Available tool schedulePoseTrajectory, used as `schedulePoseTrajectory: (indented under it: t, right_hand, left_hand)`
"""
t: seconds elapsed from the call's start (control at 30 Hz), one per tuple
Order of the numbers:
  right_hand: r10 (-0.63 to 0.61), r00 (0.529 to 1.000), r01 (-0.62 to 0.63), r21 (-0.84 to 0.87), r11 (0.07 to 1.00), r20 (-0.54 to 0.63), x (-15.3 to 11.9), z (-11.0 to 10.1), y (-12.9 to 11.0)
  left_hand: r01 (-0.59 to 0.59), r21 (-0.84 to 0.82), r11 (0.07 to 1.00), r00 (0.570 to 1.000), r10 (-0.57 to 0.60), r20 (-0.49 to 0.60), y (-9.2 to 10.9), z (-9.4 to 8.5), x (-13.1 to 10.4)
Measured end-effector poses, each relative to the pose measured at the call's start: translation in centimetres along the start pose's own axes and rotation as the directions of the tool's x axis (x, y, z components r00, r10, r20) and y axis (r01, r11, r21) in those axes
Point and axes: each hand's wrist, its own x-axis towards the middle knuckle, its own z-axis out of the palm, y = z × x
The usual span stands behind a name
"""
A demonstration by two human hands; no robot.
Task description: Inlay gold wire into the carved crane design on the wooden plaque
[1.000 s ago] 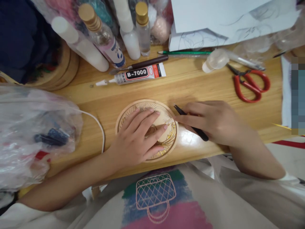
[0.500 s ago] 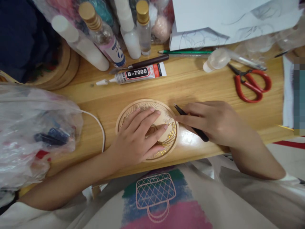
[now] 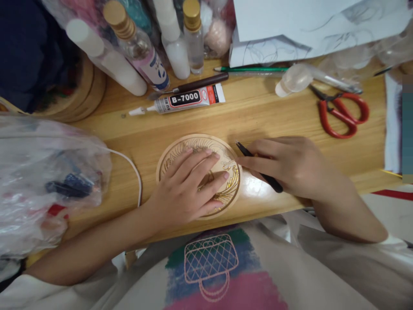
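A round wooden plaque [image 3: 229, 154] with a raised rim and an engraved design lies on the table. Gold lines fill the right and lower part of the design; dark lines run along the upper left. My left hand [image 3: 187, 185] rests flat across the plaque with fingers spread, hiding its middle. At the plaque's right edge, my right hand [image 3: 287, 165] is closed round black tweezers [image 3: 270, 181]. The tweezers' tips point up and left, just beyond the rim. Whether anything sits between those tips is too small to tell.
Behind the plaque lies a B-7000 glue tube [image 3: 190, 100] beside a dark-handled tool [image 3: 203, 82]. Red-handled scissors [image 3: 343, 114] are at the right. Several bottles [image 3: 151, 69] and paper sketches [image 3: 274, 51] line the back. A plastic bag [image 3: 54, 172] and white cord [image 3: 137, 172] occupy the left.
My left hand has shifted very slightly to the right and toward me on the plaque. My right hand and the tweezers stay in place.
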Motion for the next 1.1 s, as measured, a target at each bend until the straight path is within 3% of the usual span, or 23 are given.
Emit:
schedulePoseTrajectory:
  t: [0.53,1.1]
  right_hand:
    - [-0.002,1.000,0.002,-0.006,1.000,-0.022,-0.06,0.01,0.08]
    - [0.013,0.999,-0.014,0.022,1.000,0.037,-0.07,-0.15,0.09]
  left_hand:
    - [-0.005,-0.014,1.000,1.000,0.005,0.027,-0.07,-0.15,0.03]
    - [0.000,-0.023,1.000,1.000,0.001,0.012,-0.06,-0.07,0.00]
